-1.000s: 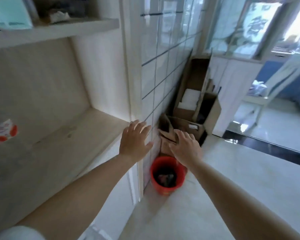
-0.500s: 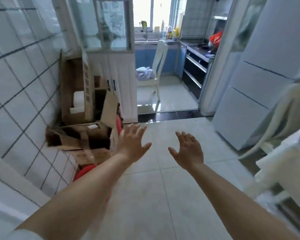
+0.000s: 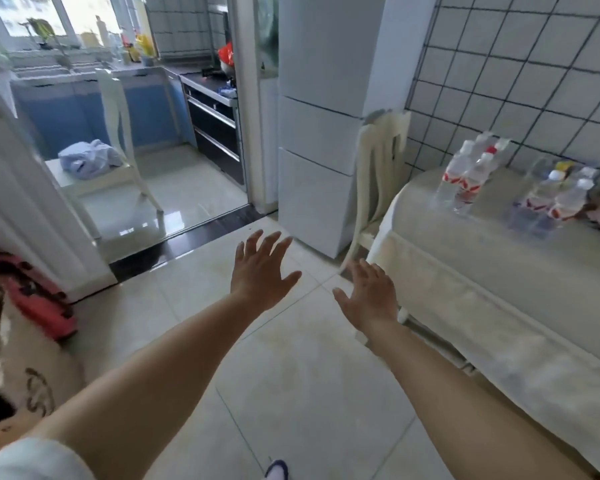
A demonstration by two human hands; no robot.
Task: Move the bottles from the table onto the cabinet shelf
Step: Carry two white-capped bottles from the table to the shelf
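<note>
Head view. Both arms are stretched forward over the tiled floor (image 3: pixel 302 368). The left hand (image 3: pixel 260 275) is raised with its fingers spread and straight; its grip is released and holds nothing. The right hand (image 3: pixel 369 292) sits lower and nearer the counter (image 3: pixel 499 271), fingers likewise extended, grip released, touching nothing. Neither hand is in contact with any object.

The bottles stand on the counter at the right, against the tiled wall (image 3: pixel 516 81). One cluster of clear bottles (image 3: pixel 465 174) with red labels and pale or red caps stands upright nearer the counter's far end. A second cluster (image 3: pixel 555 199) stands just beside it, apparently in a clear tray or wrap; blur prevents confirmation. Exact bottle count cannot be told. The counter is draped in a pale cloth reaching down its side. A chair (image 3: pixel 378 181) stands between the counter's end and a white refrigerator (image 3: pixel 316 133).

The cabinet shelf is not in view. Judgement: the hands are empty and open because this is an approach toward the counter, with fingers readied for a pickup. The bottles are well apart from both hands; no transfer is in hand at this moment.
</note>
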